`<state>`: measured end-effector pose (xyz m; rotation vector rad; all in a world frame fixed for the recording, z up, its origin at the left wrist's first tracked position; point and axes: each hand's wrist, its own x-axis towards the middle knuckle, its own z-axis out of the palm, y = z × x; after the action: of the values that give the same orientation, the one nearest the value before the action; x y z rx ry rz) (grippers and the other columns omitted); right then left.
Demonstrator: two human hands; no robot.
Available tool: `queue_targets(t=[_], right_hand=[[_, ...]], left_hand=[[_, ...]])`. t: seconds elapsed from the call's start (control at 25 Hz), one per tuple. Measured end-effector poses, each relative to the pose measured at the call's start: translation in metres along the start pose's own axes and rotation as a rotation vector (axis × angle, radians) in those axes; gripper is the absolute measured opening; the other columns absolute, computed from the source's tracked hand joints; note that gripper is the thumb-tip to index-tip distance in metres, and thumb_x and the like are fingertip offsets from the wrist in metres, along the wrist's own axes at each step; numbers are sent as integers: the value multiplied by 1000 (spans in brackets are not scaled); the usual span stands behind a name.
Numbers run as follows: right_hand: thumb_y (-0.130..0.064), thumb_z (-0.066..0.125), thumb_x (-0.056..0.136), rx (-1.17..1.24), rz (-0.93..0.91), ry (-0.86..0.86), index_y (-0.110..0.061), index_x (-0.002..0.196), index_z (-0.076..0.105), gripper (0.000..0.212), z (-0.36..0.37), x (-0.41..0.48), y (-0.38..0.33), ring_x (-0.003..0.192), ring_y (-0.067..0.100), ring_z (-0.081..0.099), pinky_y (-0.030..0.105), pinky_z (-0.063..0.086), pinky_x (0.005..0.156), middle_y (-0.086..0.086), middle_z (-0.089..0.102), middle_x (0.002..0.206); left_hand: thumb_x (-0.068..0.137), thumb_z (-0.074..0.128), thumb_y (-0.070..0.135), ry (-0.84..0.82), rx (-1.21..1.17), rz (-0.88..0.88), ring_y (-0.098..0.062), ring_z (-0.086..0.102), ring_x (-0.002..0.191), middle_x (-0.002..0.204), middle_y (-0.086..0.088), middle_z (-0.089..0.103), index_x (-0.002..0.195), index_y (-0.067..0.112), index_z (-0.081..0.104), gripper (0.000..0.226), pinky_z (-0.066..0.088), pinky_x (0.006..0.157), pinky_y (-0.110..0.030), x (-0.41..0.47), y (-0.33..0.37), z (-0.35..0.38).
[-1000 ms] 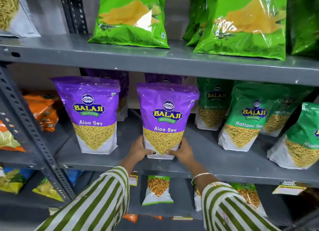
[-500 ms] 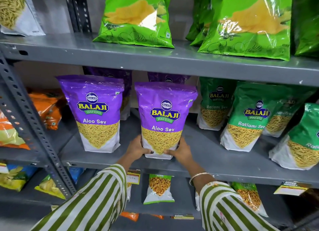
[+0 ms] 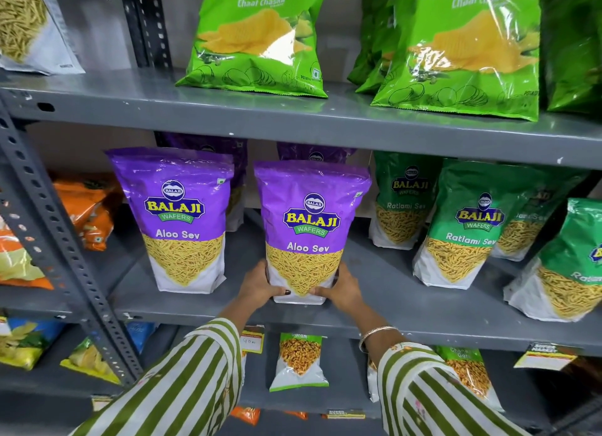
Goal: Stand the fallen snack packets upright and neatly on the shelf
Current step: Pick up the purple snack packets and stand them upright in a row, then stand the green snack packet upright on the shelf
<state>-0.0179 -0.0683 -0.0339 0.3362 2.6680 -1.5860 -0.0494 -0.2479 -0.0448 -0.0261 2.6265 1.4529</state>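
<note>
A purple Aloo Sev packet [image 3: 309, 227] stands upright near the front of the middle grey shelf [image 3: 407, 308]. My left hand [image 3: 259, 284] grips its lower left corner and my right hand [image 3: 342, 289] grips its lower right corner. A second purple Aloo Sev packet [image 3: 182, 217] stands upright to its left, apart from it. Two more purple packets [image 3: 314, 155] stand behind, mostly hidden. To the right stand green Ratlami Sev packets [image 3: 469, 227], some leaning.
Green Crunchem chip bags [image 3: 260, 38] lean on the top shelf. Orange packets [image 3: 88, 207] lie in the left bay behind a slotted upright post [image 3: 55, 240]. Smaller snack packets [image 3: 299, 360] and price tags sit on the lower shelf.
Both hands have kept hold of the packet's base and shifted it slightly left, closer to the other purple packet. The camera view has drifted a little.
</note>
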Motion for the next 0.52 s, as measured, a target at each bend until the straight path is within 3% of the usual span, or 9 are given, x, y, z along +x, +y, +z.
queue_targets(t=[0.16,0.24,0.28,0.36,0.44,0.52], right_hand=[[-21,81,67,-40,-4,10,-9,138,28,89,-14,-4,5,131,32,42,41,38,105,14,44,142],[-22,82,66,-65,4,102,-6,138,27,92,-33,-8,13,131,31,41,38,36,106,16,43,142],[-23,82,65,-87,19,165,-3,137,30,91,-47,-11,18,131,31,41,38,36,107,18,44,141],[-28,82,64,-151,57,299,2,133,34,90,-76,-14,29,127,34,42,41,36,107,23,46,136],[-31,81,65,-187,119,500,7,131,35,89,-121,-18,43,124,40,42,45,35,106,27,47,132],[-29,81,65,-158,195,617,9,128,36,86,-167,-20,56,122,42,42,45,33,104,30,47,128]], left_hand=[[60,83,23,29,17,53,-31,35,135,148,-11,35,142,15,18,105,37,109,-47,-3,-5,-1],[61,79,39,298,211,244,-30,22,142,154,-13,24,144,13,15,108,25,114,-50,-10,-3,-1],[64,72,48,456,373,369,-30,19,142,153,-15,25,142,10,21,101,20,113,-49,-16,1,3],[68,54,59,613,626,591,-28,14,143,148,-15,30,136,9,28,88,17,111,-47,-29,13,14],[70,47,60,591,683,791,-21,1,146,145,-10,28,133,14,29,81,13,111,-45,-37,34,47],[69,45,59,463,680,833,-19,11,144,143,-6,32,130,16,33,76,17,110,-41,-37,58,88]])
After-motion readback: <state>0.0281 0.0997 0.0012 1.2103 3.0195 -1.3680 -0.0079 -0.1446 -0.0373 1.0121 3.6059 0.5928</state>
